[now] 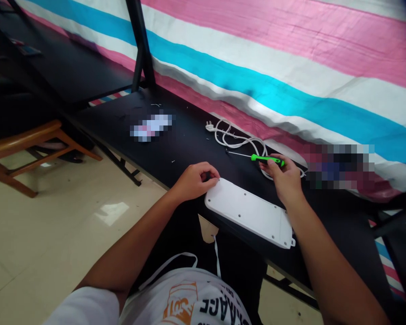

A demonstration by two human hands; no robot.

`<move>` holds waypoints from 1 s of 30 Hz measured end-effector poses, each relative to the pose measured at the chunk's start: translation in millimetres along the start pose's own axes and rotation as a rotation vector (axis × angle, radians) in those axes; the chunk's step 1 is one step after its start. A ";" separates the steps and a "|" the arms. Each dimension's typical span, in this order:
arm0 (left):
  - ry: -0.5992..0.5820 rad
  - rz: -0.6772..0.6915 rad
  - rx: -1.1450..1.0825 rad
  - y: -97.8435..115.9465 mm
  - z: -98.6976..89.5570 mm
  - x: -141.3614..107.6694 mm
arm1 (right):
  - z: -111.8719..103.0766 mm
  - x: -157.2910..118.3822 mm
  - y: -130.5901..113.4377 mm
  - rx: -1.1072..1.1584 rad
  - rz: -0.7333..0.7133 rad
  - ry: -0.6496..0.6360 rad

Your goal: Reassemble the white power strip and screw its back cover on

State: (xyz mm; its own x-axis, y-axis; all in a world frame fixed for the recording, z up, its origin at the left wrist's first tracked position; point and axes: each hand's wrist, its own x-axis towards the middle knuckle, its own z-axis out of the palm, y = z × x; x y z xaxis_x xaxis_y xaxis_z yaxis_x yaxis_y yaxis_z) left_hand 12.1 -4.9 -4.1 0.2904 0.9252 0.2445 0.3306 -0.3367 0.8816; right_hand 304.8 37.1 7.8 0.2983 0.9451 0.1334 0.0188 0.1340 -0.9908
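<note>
White shirt (pixel 149 307), its orange print (pixel 180 301) and inverted black lettering (pixel 213 308) not fully legible, fronts a black table (pixel 186 149) bearing a white casing (pixel 257 214). At one corner, the left hand (pixel 196 181) pinches thumb to forefinger, contents unclear; the right hand (pixel 287 178) curls around a green screwdriver (pixel 257 158).

The head view looks forward and down from above the near edge of the black table (pixel 189 144) — fairly close, tilted so the table runs slantwise — facing the striped sheet (pixel 257 85) behind it.
</note>
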 end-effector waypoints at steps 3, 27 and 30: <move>0.009 -0.001 0.035 -0.2 0.6 0.2 | -0.1 0.8 0.0 0.005 -0.007 0.005; 0.048 -0.014 0.050 0.7 -3.0 -2.4 | -60.3 -24.8 -40.5 0.265 0.069 0.176; 0.125 -0.024 -0.025 1.8 -2.7 -1.8 | -65.0 -30.7 -38.9 0.260 0.082 0.169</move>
State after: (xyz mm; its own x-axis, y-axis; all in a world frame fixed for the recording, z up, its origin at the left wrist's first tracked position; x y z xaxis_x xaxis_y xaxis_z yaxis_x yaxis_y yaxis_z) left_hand 9.7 -6.7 -1.9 0.1680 0.9481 0.2698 0.3130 -0.3109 0.8974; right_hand 357.0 -16.5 40.8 0.4433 0.8960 0.0260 -0.2498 0.1514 -0.9564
